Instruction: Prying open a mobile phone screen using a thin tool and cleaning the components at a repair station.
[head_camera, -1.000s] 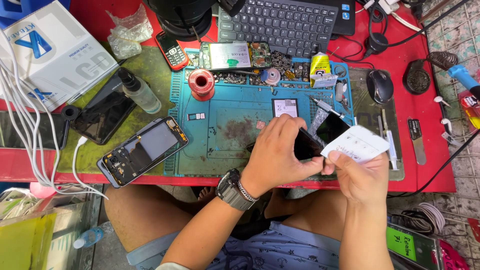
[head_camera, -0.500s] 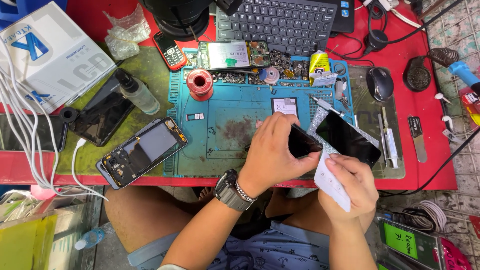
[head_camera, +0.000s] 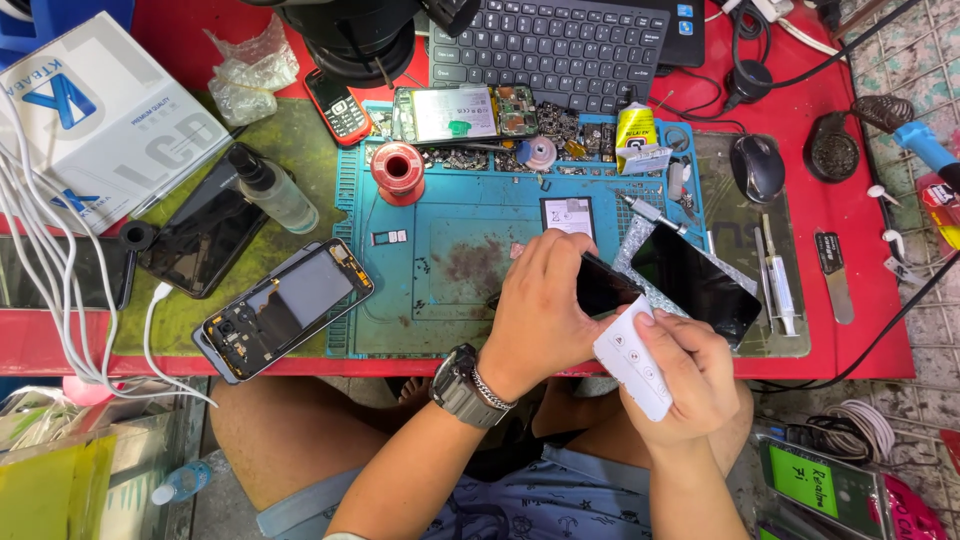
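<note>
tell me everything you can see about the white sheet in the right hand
The white sheet is a small, thin rectangular piece, like a paper or plastic liner, with a few faint small marks on it. The right hand pinches its lower part between thumb and fingers, tilted, just off the table's front edge. Its upper corner reaches the dark phone screen that the left hand holds.

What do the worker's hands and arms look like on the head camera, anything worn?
Both forearms are bare, with no sleeves and no gloves. The left hand has a dark, chunky wristwatch and a thin metal chain bracelet at the wrist. The right hand shows no watch, ring or band.
</note>
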